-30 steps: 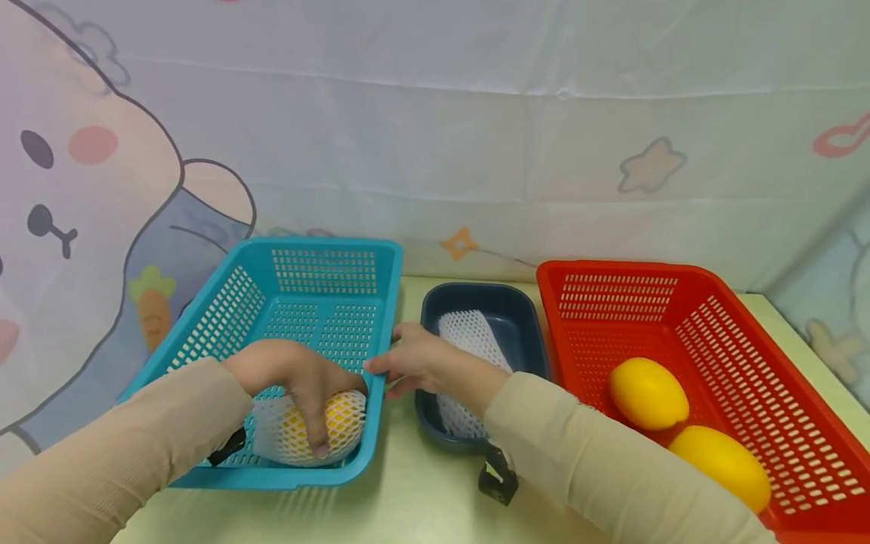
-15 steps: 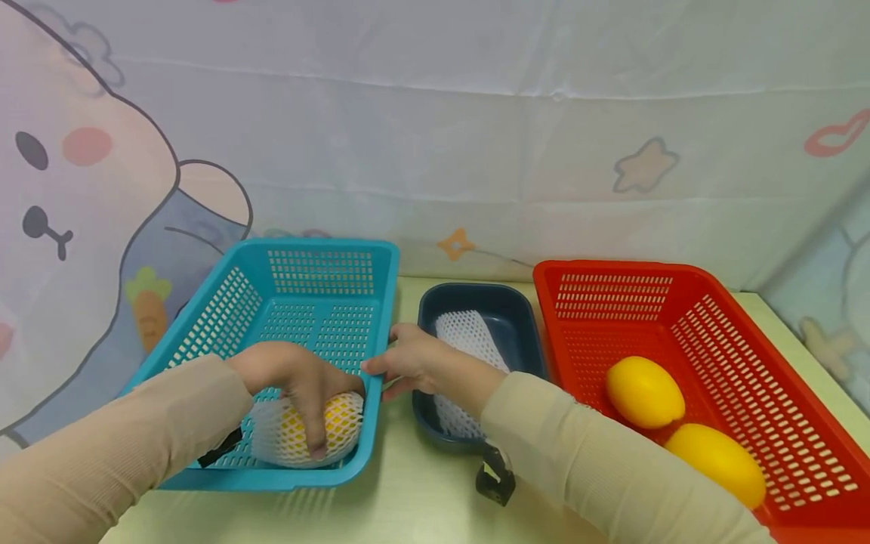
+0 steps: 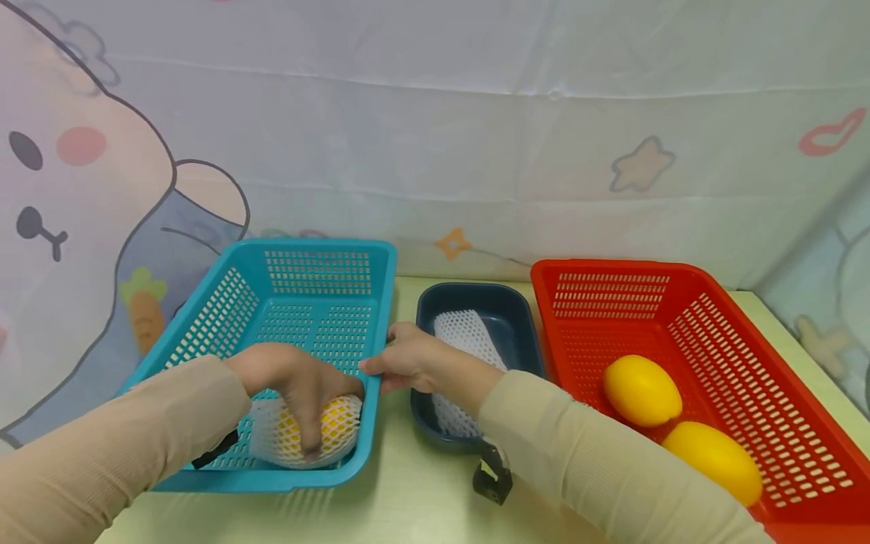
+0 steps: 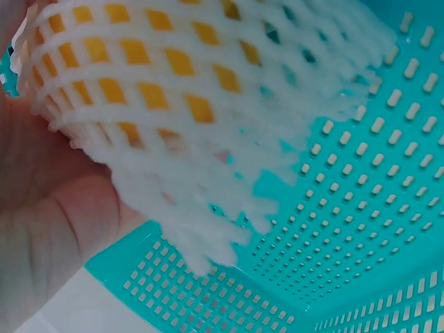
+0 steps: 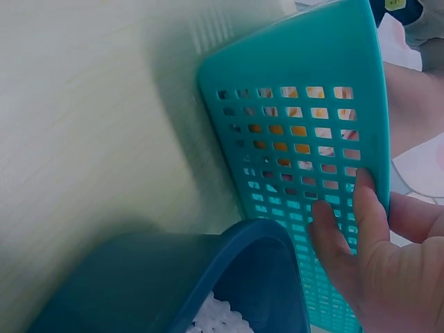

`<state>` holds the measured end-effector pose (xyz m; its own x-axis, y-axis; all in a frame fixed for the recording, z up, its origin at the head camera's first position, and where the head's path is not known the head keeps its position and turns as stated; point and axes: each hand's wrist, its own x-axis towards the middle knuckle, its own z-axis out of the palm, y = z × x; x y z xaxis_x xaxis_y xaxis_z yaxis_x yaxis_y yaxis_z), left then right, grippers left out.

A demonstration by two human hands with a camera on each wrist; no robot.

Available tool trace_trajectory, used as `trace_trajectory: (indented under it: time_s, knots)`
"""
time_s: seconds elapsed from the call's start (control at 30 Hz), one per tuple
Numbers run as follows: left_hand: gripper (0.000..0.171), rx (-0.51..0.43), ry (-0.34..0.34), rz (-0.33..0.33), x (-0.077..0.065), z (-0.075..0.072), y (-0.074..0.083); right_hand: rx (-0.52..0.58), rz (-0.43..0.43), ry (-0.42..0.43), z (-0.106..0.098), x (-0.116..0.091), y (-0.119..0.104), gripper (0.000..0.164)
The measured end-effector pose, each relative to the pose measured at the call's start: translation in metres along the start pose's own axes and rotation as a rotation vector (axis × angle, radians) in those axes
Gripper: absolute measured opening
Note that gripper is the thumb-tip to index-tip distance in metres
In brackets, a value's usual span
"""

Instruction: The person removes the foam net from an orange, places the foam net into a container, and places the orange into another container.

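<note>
In the near right corner of the turquoise basket (image 3: 381,325), my left hand (image 3: 299,381) grips a yellow fruit in a white foam net (image 3: 340,419). The thumb lies over its near side; the other fingers are mostly hidden. The left wrist view shows the frayed, loose end of the foam net (image 4: 201,229) spreading over the basket floor. My right hand (image 3: 414,359) pinches the basket's right wall at the rim. In the right wrist view, fingers (image 5: 371,215) press on the outside of this perforated wall, and yellow shows through its holes.
Right of the turquoise basket stands a dark blue tray (image 3: 510,302) with a white foam net (image 3: 469,332) in it. Farther right, a red basket (image 3: 612,266) holds two bare, lemon-shaped yellow fruits (image 3: 642,391). A printed cloth (image 3: 462,151) hangs behind the table (image 3: 408,483).
The head view has shifted slightly, so the whole scene sits a little farther left. Both hands keep their holds, with hardly any movement.
</note>
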<state>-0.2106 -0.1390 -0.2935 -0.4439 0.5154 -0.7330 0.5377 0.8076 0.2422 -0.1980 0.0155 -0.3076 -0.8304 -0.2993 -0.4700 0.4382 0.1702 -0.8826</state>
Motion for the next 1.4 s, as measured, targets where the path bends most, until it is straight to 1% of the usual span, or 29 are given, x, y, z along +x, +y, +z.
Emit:
trace_trajectory:
  time_s: [0.23, 0.5, 0.57, 0.7, 0.87, 1.07, 1.2, 1.33, 1.4]
  knots:
    - [0.070, 0.006, 0.001, 0.021, -0.0005, 0.0013, -0.0004, -0.031, -0.005, 0.013, -0.0003, -0.0008, -0.0007, 0.039]
    - [0.070, 0.038, -0.006, 0.073, -0.0007, 0.0014, -0.0008, -0.058, -0.003, 0.022, -0.0002, -0.0014, -0.0023, 0.035]
    - [0.070, 0.035, -0.009, 0.070, -0.0010, 0.0015, -0.0007, -0.066, 0.006, 0.032, 0.0000, -0.0018, -0.0035, 0.032]
    - [0.072, 0.026, -0.020, 0.036, -0.0011, 0.0012, -0.0006, -0.087, 0.021, 0.050, 0.0007, -0.0031, -0.0058, 0.027]
    - [0.079, 0.022, -0.034, 0.003, -0.0019, -0.0007, -0.0005, -0.112, 0.032, 0.069, 0.0013, -0.0042, -0.0074, 0.020]
    - [0.083, 0.024, -0.055, 0.013, -0.0026, 0.0003, -0.0036, -0.139, 0.037, 0.084, 0.0016, -0.0054, -0.0086, 0.017]
    - [0.080, 0.021, -0.057, 0.012, -0.0026, 0.0012, -0.0043, -0.146, 0.038, 0.086, 0.0019, -0.0057, -0.0089, 0.015]
    - [0.074, 0.047, -0.060, 0.001, -0.0044, 0.0023, -0.0023, -0.140, 0.036, 0.073, 0.0024, -0.0054, -0.0088, 0.014]
    - [0.072, 0.063, -0.062, 0.010, -0.0050, 0.0031, -0.0014, -0.128, 0.035, 0.064, 0.0023, -0.0050, -0.0087, 0.013]
